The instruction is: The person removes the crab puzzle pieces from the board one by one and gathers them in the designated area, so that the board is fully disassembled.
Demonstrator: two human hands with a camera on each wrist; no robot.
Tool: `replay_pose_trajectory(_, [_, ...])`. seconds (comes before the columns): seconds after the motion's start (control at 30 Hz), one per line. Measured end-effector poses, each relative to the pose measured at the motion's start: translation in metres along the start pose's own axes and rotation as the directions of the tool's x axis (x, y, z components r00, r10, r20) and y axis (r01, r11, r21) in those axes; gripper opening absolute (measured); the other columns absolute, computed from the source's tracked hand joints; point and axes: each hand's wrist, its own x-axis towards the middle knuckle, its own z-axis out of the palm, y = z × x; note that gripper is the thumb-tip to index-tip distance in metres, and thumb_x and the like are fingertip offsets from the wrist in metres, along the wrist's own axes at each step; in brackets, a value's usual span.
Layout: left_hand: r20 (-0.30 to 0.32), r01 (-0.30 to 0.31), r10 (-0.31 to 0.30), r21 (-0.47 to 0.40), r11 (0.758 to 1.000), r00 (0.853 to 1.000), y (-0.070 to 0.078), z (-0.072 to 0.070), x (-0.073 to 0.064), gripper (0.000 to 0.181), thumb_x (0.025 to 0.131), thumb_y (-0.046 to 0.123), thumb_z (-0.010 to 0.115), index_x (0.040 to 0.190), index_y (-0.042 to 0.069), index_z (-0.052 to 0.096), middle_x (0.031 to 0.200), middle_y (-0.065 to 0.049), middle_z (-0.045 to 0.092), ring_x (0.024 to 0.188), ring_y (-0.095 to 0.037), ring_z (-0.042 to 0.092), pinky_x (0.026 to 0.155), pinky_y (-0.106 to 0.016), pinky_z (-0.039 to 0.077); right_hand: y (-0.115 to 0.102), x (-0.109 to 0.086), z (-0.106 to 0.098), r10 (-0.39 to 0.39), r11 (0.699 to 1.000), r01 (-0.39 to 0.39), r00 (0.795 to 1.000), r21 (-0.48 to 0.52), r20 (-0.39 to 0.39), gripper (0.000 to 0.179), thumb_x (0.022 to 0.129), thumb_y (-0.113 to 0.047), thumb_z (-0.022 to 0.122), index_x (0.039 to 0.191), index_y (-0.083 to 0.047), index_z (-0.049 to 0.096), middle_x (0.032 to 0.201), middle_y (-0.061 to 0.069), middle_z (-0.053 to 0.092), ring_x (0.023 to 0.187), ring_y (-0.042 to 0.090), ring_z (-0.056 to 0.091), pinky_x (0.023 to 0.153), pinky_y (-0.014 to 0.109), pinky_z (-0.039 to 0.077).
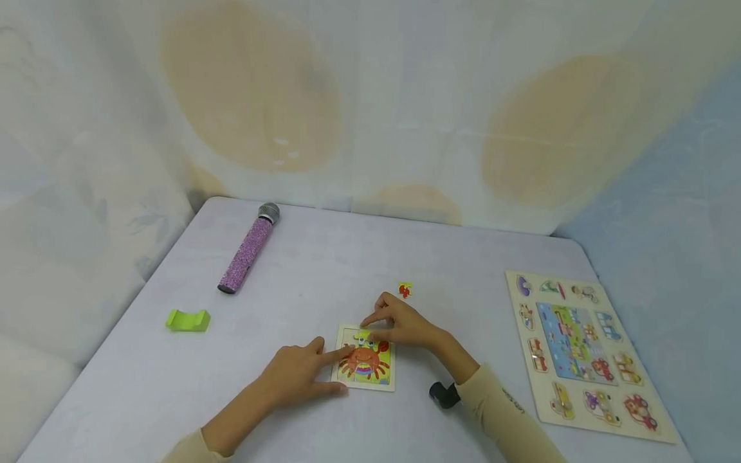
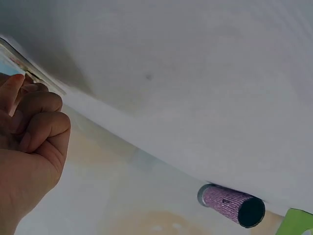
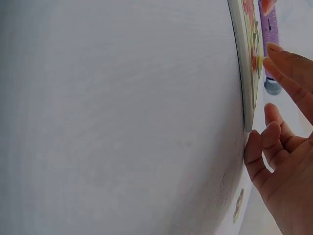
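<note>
A small crab puzzle (image 1: 363, 368) in a pale wooden frame lies on the table, its top-left corner bare. My left hand (image 1: 295, 374) rests at its left side, index finger stretched onto the crab and thumb at the lower frame edge. In the left wrist view, this hand's other fingers curl in. My right hand (image 1: 405, 323) reaches over the top edge, thumb and index finger pinching a yellow puzzle piece with an eye (image 1: 363, 337). In the right wrist view, its other fingers bend beside the frame. Beyond it lies a loose red-and-yellow puzzle piece (image 1: 404, 290).
A purple glittery microphone (image 1: 247, 254) lies at the back left, with a bright green holder-shaped block (image 1: 188, 321) nearer. On the right is a large wooden peg puzzle board (image 1: 523, 302). A black object (image 1: 444, 395) sits by the right sleeve. Patterned cloth hangs around the table.
</note>
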Motion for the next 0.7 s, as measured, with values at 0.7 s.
replay_pose_trajectory(0.7, [-0.034,-0.021,0.024,0.088,0.996,0.999,0.012,0.011,0.005,0.062,0.087,0.070,0.055,0.144,0.046,0.048,0.079,0.002,0.044,0.049,-0.009,0.020,0.045,-0.024,0.026,0.005,0.000,0.000,-0.015,0.996,0.015,1.000,0.089,0.001,0.027,0.087,-0.005,0.069,0.109,-0.017,0.079,0.095,0.002,0.045,0.089,0.017,0.041,0.074,0.025,0.036])
